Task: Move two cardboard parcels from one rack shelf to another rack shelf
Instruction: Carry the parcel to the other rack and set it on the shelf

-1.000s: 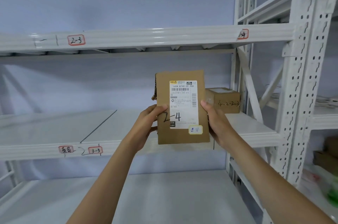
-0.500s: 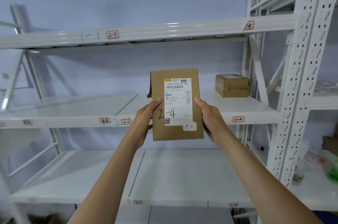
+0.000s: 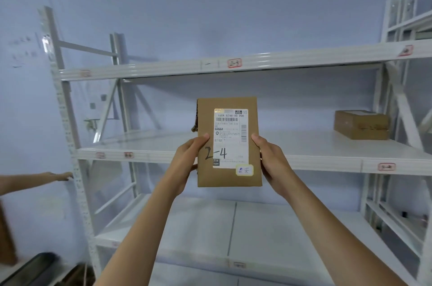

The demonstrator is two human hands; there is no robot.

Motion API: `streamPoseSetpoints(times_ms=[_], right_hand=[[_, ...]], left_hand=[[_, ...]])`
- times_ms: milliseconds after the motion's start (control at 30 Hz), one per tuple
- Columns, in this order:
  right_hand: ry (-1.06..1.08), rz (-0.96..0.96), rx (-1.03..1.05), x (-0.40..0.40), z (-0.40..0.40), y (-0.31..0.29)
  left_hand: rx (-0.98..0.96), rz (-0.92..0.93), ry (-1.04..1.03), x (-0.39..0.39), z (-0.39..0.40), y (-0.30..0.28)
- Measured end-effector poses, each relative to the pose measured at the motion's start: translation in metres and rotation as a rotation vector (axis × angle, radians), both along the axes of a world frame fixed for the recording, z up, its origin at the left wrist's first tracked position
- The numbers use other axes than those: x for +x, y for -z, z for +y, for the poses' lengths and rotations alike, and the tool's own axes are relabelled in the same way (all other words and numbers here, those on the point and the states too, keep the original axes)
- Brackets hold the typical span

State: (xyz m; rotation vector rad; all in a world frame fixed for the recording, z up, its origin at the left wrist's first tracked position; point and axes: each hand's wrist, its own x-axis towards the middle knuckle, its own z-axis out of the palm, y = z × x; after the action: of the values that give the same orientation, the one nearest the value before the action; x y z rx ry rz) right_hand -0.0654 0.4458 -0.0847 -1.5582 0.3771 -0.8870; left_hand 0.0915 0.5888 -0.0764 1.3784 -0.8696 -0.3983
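Observation:
I hold a flat cardboard parcel upright in front of me, its white shipping label marked "2-4" facing me. My left hand grips its left edge and my right hand grips its right edge. A second cardboard parcel lies on the middle rack shelf at the far right, apart from my hands. The held parcel hangs in the air in front of that shelf's front edge.
The white metal rack has an upper shelf labelled "2-3" and a lower shelf. Another person's hand touches the rack's left upright. Dark objects lie on the floor at bottom left. Another rack stands at the right edge.
The view has shifted left and pulled back from the rack, so the second parcel now sits farther right. Both hands keep the same grip on the parcel. Another person's hand has come into view.

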Motion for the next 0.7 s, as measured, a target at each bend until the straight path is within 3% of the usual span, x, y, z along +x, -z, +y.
streamPoseSetpoints(times_ms=[367,700], right_hand=[[-0.106,0.040,0.025,0.159,0.103,0.021],[-0.187,0.064,-0.036,0.285,0.099,0.023]], left_hand=[[0.004,0.092,-0.078,0.138,0.121,0.023],[-0.015,0.119,-0.146,0.245,0.135,0.031]])
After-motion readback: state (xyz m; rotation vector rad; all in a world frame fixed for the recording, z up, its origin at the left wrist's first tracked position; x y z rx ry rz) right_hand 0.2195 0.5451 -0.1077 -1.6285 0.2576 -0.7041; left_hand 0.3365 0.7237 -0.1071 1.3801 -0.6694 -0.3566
